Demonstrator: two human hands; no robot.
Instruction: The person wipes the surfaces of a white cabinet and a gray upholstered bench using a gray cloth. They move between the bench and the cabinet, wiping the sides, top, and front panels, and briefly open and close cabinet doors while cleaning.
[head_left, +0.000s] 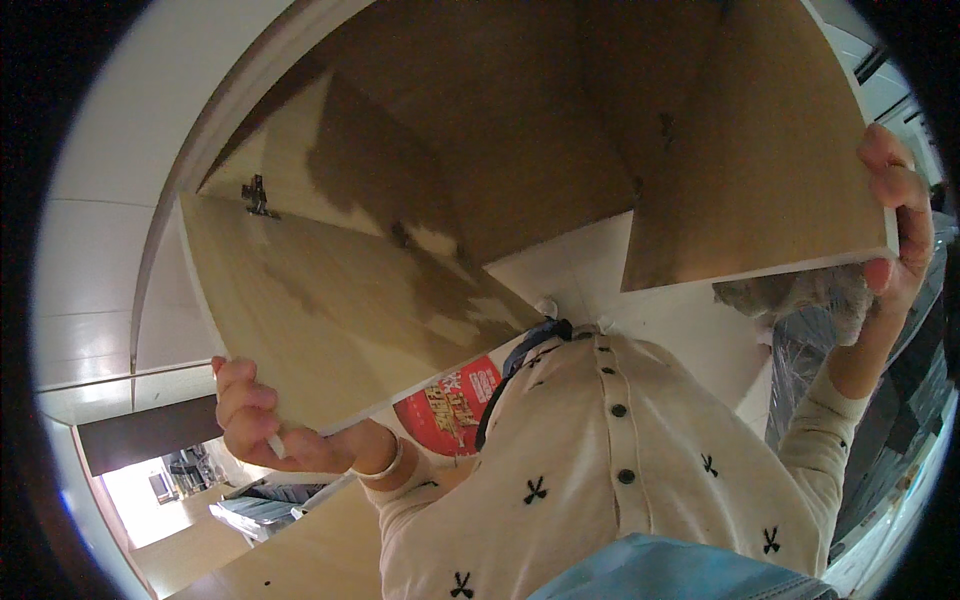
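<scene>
My left hand grips the outer lower corner of the left wooden cabinet door, with fingers wrapped round its pale edge. A dark metal hinge shows near that door's top left. On the other side, my right hand holds the outer edge of the right wooden door, thumb below the bottom corner. Both doors are swung apart. Between and behind them lies the shaded brown cabinet interior, with shadows falling over its left wall and the left door.
A red round item bearing writing sits low beside my left forearm. Pale floor tiles show under the doors. To the right are a grey fluffy item and plastic-wrapped goods. A wooden panel lies at lower left.
</scene>
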